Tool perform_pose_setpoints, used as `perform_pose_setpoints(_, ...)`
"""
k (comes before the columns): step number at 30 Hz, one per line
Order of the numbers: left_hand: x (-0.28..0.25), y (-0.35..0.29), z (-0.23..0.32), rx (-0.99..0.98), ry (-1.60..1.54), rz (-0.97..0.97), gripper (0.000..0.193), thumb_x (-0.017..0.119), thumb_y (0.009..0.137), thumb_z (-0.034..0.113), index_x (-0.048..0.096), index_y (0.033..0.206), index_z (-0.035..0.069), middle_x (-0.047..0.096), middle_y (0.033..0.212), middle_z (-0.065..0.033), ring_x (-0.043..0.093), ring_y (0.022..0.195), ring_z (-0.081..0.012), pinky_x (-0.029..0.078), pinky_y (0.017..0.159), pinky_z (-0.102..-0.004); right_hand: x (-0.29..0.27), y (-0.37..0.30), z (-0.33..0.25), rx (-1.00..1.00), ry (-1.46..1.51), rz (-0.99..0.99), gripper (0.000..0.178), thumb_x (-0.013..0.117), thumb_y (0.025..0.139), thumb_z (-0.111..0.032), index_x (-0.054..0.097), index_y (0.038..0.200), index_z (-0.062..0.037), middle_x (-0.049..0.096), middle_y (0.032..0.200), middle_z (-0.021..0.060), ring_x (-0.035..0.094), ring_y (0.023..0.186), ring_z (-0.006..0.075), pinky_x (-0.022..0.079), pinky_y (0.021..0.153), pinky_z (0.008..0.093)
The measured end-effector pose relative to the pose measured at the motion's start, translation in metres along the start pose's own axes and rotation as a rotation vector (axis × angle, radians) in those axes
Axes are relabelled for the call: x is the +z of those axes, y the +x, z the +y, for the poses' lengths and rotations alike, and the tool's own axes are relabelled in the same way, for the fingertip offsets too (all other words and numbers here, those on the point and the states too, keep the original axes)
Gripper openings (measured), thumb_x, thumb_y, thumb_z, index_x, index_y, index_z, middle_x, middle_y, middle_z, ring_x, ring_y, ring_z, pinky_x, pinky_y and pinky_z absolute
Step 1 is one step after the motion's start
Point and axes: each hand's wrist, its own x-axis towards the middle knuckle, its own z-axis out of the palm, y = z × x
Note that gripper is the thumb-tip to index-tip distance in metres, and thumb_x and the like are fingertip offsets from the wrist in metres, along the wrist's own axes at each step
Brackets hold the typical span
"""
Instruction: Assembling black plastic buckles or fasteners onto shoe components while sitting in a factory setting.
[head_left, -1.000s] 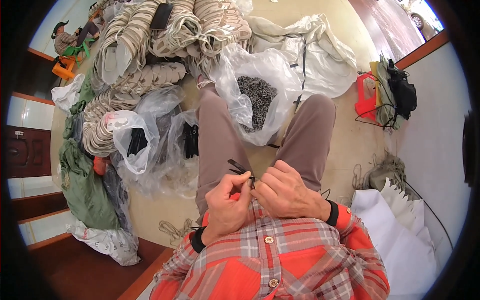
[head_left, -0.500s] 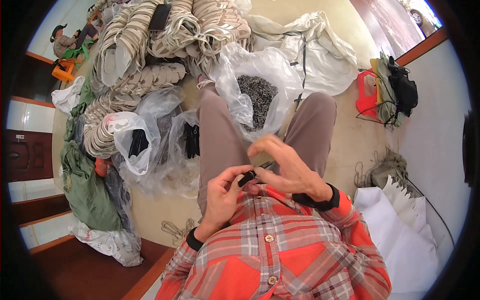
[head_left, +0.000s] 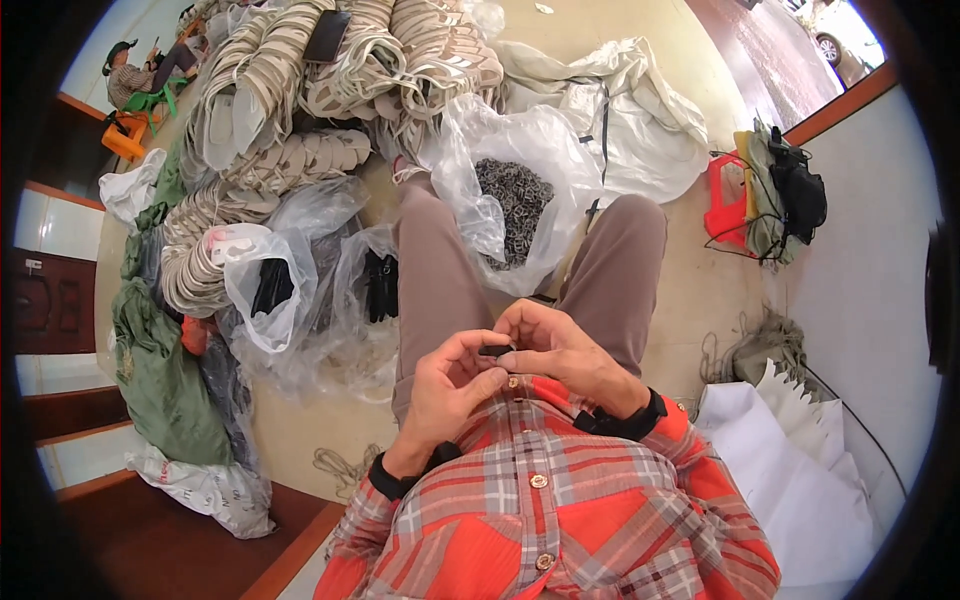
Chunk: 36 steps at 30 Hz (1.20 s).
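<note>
Close above my lap, both hands meet over a short black strap. My left hand pinches it between thumb and fingers from the left. From the right, my right hand grips its other end, fingers bent and pressed together. Any small part at that end is hidden by the fingertips. Beyond my knees lies a clear plastic bag holding a heap of small dark metal buckles. Bundles of black straps lie in clear bags left of my leg.
Stacks of beige shoe pieces fill the far left, with a phone on top. A white sack lies beyond the buckles. A red stool with bags stands right. Green cloth lies left. A person sits far left.
My right hand has come down and in, closing on the strap beside my left hand. The strap now lies more level. The view has shifted slightly.
</note>
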Motion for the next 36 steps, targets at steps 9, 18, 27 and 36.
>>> perform_pose_setpoints(9, -0.008, 0.006, -0.004, -0.025, -0.064, -0.001, 0.026, 0.059, 0.082, -0.003, 0.053, 0.108, -0.002, 0.06, 0.096, -0.0056, 0.059, 0.081, -0.0082, 0.05, 0.069, -0.0204, 0.004, 0.0, -0.008, -0.126, -0.242, -0.039, 0.028, 0.05, 0.089, -0.01, 0.046, 0.116, -0.0025, 0.049, 0.081, 0.0001, 0.048, 0.075, 0.0086, 0.041, 0.069, 0.0219)
perform_pose_setpoints(18, -0.005, 0.01, -0.002, 0.041, -0.001, 0.053, 0.022, 0.064, 0.079, 0.0, 0.061, 0.1, -0.001, 0.059, 0.09, -0.0036, 0.058, 0.075, -0.0078, 0.047, 0.064, -0.0202, 0.005, 0.0, -0.01, -0.046, -0.02, -0.012, 0.021, 0.052, 0.091, -0.018, 0.054, 0.104, -0.0012, 0.055, 0.091, 0.0001, 0.05, 0.082, 0.0056, 0.043, 0.072, 0.0216)
perform_pose_setpoints(27, -0.001, 0.017, 0.006, 0.265, 0.483, 0.091, 0.026, 0.07, 0.068, 0.002, 0.065, 0.094, 0.003, 0.057, 0.082, -0.005, 0.053, 0.066, -0.0125, 0.044, 0.06, -0.025, -0.012, 0.005, -0.006, 0.09, 0.184, 0.047, 0.017, 0.065, 0.081, -0.017, 0.059, 0.083, -0.0011, 0.057, 0.072, 0.0001, 0.052, 0.069, 0.0063, 0.041, 0.064, 0.0189)
perform_pose_setpoints(36, 0.0, 0.021, 0.005, 0.307, 0.588, 0.082, 0.026, 0.07, 0.066, 0.003, 0.064, 0.091, 0.005, 0.056, 0.083, -0.0056, 0.052, 0.07, -0.0183, 0.043, 0.065, -0.0298, -0.01, 0.003, -0.008, 0.009, 0.104, 0.161, 0.02, 0.061, 0.076, 0.0, 0.047, 0.09, -0.003, 0.059, 0.084, 0.0039, 0.055, 0.075, 0.0077, 0.044, 0.067, 0.0203)
